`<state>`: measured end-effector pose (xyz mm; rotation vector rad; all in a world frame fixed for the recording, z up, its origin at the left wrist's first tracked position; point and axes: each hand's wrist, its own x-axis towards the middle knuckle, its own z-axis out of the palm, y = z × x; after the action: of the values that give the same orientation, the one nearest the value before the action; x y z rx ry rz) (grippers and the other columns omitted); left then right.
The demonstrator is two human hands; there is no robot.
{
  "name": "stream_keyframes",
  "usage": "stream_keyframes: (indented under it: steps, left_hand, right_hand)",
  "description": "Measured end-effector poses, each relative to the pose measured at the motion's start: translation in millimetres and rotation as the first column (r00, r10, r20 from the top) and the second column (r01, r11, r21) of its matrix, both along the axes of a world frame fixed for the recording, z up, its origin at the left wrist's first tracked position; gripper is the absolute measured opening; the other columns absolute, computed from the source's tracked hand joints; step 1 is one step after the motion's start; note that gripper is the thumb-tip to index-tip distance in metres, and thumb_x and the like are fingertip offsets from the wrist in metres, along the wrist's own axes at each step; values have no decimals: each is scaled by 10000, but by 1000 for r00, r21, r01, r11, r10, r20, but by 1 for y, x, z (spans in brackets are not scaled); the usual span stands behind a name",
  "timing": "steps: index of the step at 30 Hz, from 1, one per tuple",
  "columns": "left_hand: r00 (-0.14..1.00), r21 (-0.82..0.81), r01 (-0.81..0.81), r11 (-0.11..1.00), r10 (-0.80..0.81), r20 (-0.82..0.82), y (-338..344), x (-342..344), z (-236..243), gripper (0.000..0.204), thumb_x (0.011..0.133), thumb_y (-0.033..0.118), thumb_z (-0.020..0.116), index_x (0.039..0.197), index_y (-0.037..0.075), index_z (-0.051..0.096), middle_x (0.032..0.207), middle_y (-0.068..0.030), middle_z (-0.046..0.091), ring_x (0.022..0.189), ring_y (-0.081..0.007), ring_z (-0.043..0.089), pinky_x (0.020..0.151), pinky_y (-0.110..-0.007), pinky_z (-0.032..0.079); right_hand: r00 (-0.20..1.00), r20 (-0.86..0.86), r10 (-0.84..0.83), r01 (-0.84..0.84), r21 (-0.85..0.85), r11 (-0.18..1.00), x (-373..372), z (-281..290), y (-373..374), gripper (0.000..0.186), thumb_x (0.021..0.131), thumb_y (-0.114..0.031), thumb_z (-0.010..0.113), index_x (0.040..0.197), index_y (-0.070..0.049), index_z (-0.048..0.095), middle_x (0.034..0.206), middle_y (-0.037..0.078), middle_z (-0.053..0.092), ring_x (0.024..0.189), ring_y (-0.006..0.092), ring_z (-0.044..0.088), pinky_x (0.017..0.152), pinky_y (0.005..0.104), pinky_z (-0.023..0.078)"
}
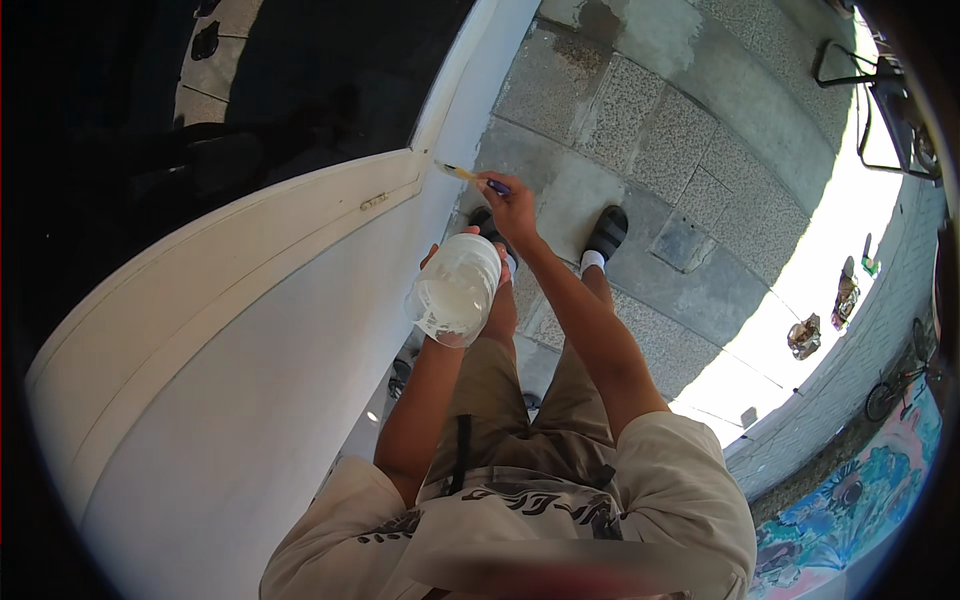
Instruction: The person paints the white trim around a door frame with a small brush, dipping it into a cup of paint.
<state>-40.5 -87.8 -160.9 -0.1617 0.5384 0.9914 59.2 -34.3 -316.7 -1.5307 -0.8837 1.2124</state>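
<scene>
Brush in right fingers, white-smeared container

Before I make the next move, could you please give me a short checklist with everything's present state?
1. Brush secure: ok, the right hand grips its blue handle.
2. Container supported: ok, the left hand holds it.
3. White contents present: ok, though how much is left I cannot tell.
4. Bristles clear of the white wall: cannot tell; they overlap it in view, but contact is unclear.
5. Footing: ok for the right sandal, which rests on the paving.
</scene>
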Motion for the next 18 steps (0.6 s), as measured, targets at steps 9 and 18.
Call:
stream_keyframes:
  steps: [9,18]
  left_hand:
    - [1000,-29,-21,999,22,6,-6,38,82,486,948,455,531,1323,149,578,1124,-220,592,895,-336,610,824,-428,487]
    - [1000,27,26,999,-26,4,-24,85,162,466,966,461,489,1296,143,574,1142,-185,644,907,-299,635,795,-406,507]
  right_hand:
    - [966,178,-186,201,-71,977,183,136,-44,224,926,-205,698,1036,-10,704,800,19,674,704,55,573,619,219,455]
    - [967,156,-200,200,12,980,290,300,-65,265,974,-256,646,974,5,693,806,57,675,686,78,563,594,237,436]
